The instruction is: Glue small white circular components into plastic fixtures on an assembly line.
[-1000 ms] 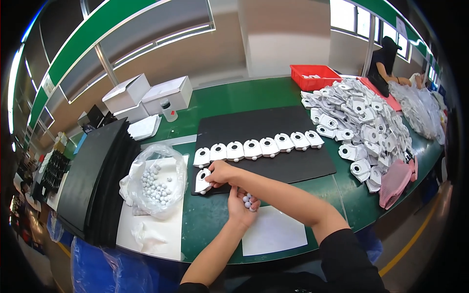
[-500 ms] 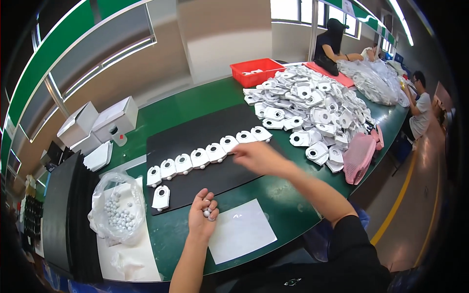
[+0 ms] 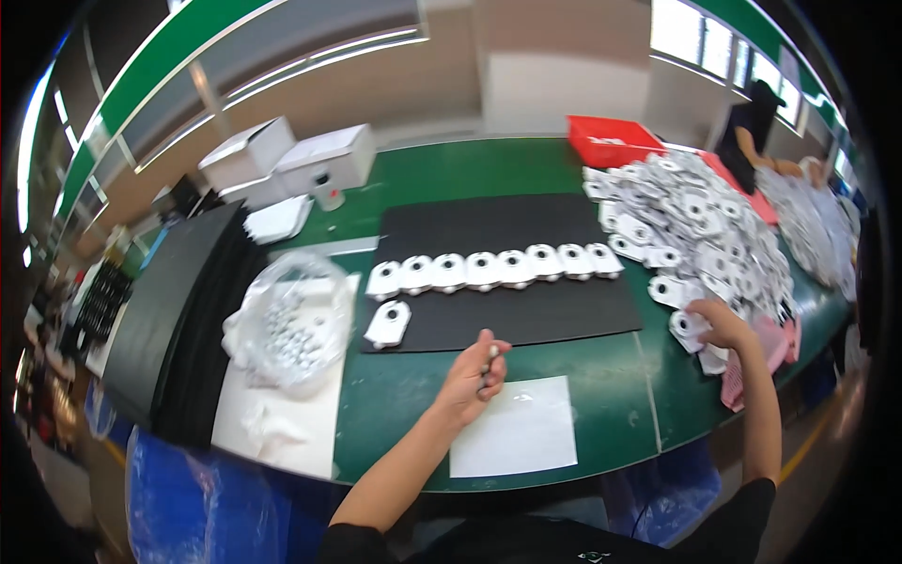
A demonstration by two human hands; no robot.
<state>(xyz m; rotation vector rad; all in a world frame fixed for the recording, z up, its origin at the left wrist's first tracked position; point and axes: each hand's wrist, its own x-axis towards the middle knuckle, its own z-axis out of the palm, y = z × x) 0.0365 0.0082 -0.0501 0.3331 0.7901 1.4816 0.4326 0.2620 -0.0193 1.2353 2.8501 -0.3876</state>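
My left hand [image 3: 467,381] is curled, palm up, over the table's front part, with small white balls [image 3: 492,352] partly showing between its fingers. At the right, my right hand [image 3: 722,326] has its fingers closed on the edge of a white plastic part [image 3: 687,327] with a round dark hole, at the near side of a big pile of like parts [image 3: 700,216]. On the black mat [image 3: 507,324] stands a row of several such parts [image 3: 481,270], small balls showing at some lower edges. One more part [image 3: 388,324] lies alone below the row's left end.
A clear plastic bag of white balls [image 3: 293,338] lies left of the mat, by stacked black sheets [image 3: 174,320]. A white paper sheet [image 3: 517,437] is in front. Behind are white boxes [image 3: 329,155], a small bottle [image 3: 327,193], a red bin [image 3: 611,141] and another person [image 3: 752,132].
My right hand has gone from the row to the near edge of the pile and taken hold of a part. The view has swung right. My left hand stays curled round the balls.
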